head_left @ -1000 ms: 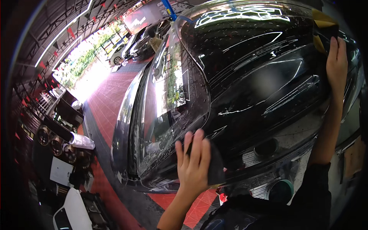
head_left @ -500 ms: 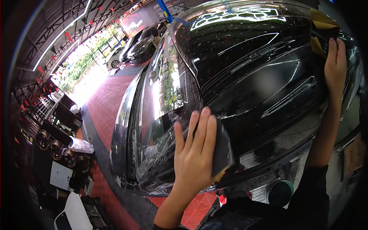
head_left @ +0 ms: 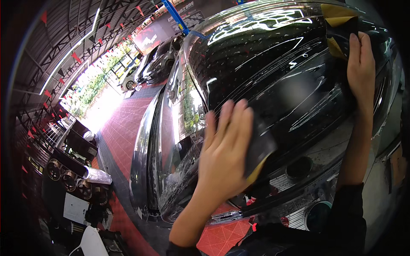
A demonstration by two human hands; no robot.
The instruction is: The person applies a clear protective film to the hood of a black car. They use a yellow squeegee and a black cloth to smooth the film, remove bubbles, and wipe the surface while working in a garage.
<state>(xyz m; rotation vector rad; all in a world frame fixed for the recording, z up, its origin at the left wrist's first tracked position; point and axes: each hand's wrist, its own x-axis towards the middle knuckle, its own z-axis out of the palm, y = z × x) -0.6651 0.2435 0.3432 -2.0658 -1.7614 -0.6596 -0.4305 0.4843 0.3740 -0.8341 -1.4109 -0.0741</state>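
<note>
Across the middle and right of the workshop, curving away to the far side, lay the glossy black car (head_left: 265, 81), water beads all over it and a honeycomb of light shining off its far end! And what a spread from those two arms: the left hand (head_left: 226, 160) was up front, nearer the viewer, fingers stretched out straight and released, palm down by the car's near left part. Just right of it, partly beneath, came a dark piece with a yellow edge (head_left: 259, 149), blurred, its near corner showing that bright strip.

Over on the far right, the right hand (head_left: 361, 68) reached long, two fingers extended against a black-and-yellow piece (head_left: 341, 16) that sat on the car; the thumb was hidden, so nobody could tell whether those fingers were grasping it.

Left of the left hand, glass (head_left: 190, 106) caught blazing daylight. Near right, a round bucket (head_left: 318, 215) stood beyond red floor tiles (head_left: 224, 237); far left, parked cars (head_left: 160, 64) lined up near a blue post (head_left: 175, 17); near left, wheels (head_left: 69, 180) crowded beside a silvery roll (head_left: 97, 175).
</note>
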